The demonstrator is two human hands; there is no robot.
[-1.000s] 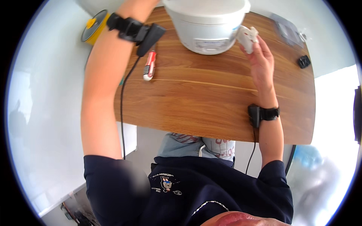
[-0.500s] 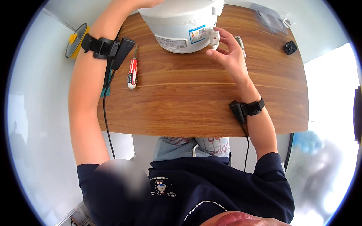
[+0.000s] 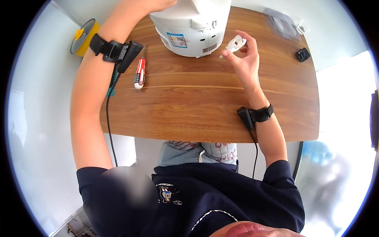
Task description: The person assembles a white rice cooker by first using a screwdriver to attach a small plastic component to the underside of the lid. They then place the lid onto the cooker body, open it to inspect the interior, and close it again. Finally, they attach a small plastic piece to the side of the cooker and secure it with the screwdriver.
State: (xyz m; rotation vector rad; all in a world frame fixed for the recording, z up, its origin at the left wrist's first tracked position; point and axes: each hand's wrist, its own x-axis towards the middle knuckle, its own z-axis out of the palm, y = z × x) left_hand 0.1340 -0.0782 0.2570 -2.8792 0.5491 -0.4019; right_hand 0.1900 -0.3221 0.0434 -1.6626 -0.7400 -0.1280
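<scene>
A white rice cooker (image 3: 191, 33) stands at the far side of the table, its top cut off by the view's edge. Its side toward me shows a blue-edged label, small dark slots and an exposed fitting near the lid. My left hand (image 3: 160, 4) is against the lid at the upper edge; its fingers are mostly out of view. To the right of the cooker and apart from it, my right hand (image 3: 245, 53) pinches a small white plastic cover (image 3: 236, 43) between thumb and fingers, its hollow inner side showing.
A red and white screwdriver (image 3: 140, 74) lies left of the middle of the wooden table (image 3: 185, 106). At the back right are a clear plastic container (image 3: 281, 24) and a small black block (image 3: 302, 55). A yellow-sided round container (image 3: 87, 36) sits at the far left. Cables trail from both wrist straps.
The cooker has turned, bringing its slotted side and fitting into view and its label leftward. My right hand has drawn the white cover away from the cooker and tilted it.
</scene>
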